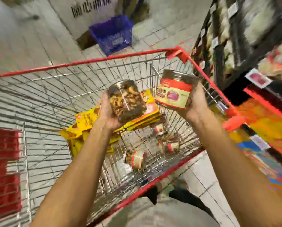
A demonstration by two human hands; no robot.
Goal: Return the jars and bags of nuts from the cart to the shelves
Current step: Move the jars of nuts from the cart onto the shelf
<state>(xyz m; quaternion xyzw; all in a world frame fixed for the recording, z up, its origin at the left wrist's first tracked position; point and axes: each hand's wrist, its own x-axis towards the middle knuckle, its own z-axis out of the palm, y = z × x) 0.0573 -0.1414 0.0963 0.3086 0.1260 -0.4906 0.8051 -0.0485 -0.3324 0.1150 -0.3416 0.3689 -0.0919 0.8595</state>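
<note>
Two hands are raised above a silver wire shopping cart with a red rim (71, 63), and each one holds a jar. The left hand (106, 112) grips a clear plastic jar of cashew nuts (127, 102) from below, and the jar is tilted. The right hand (195, 105) is curled around a clear round jar with a red and cream label (174, 91), also tilted, near the right edge of the cart. The two jars are close but apart. Inside the cart, under them, several flat yellow bags (86, 120) lie in a loose pile, and beside these more labelled jars (136, 158) lie on the wire bottom. Dark store shelves (235, 30) with blurred packages stand just right of the cart. A blue plastic basket (112, 33) sits on the floor beyond it.
</note>
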